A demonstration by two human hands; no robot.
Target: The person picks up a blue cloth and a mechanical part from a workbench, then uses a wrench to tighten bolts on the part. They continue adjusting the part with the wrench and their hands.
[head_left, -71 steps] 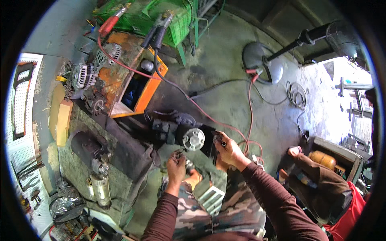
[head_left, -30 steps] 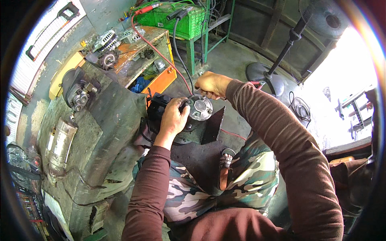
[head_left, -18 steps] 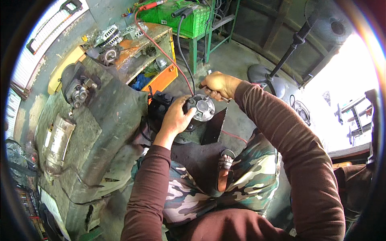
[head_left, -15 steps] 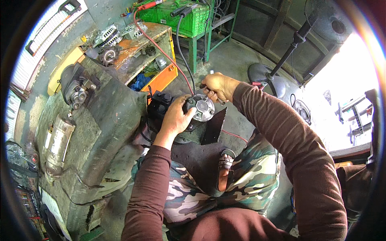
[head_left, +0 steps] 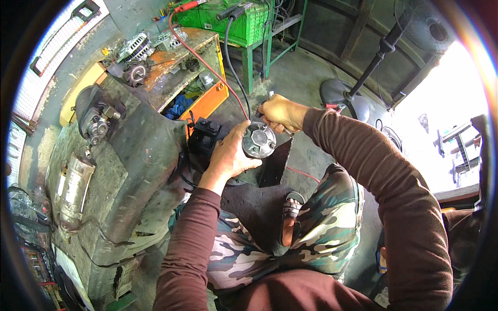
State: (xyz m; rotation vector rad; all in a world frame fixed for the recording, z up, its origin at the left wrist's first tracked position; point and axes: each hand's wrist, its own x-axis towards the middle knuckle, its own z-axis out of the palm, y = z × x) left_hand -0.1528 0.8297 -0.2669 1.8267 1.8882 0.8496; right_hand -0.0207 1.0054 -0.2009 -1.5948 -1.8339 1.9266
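Observation:
A round, silver-grey metal end cover [head_left: 260, 139] with bolts around its face tops a dark motor-like unit in front of me. My left hand [head_left: 229, 155] is wrapped round its left side, the thumb stretched along the near edge and the fingers on the far side. Just right of the cover, my right hand [head_left: 282, 113] is closed round a slim metal hand tool [head_left: 270, 94]. The tool's silver ends stick out above and below the fist; its middle is hidden. Left of the cover sits a black boxy part [head_left: 206, 133] of the same unit.
At left a workbench [head_left: 124, 155] bears a metal cylinder [head_left: 77, 192] and a starter-like part [head_left: 97, 122]. Red [head_left: 199, 59] and black cables run down from a green crate [head_left: 228, 23]. A standing fan [head_left: 386, 49] is at far right. An orange-handled hammer [head_left: 288, 230] stands between my legs.
My left hand's fingers have slid off the cover's face to its side, and the thumb has spread. The cover appears turned and shifted slightly. The right hand with the tool has barely moved.

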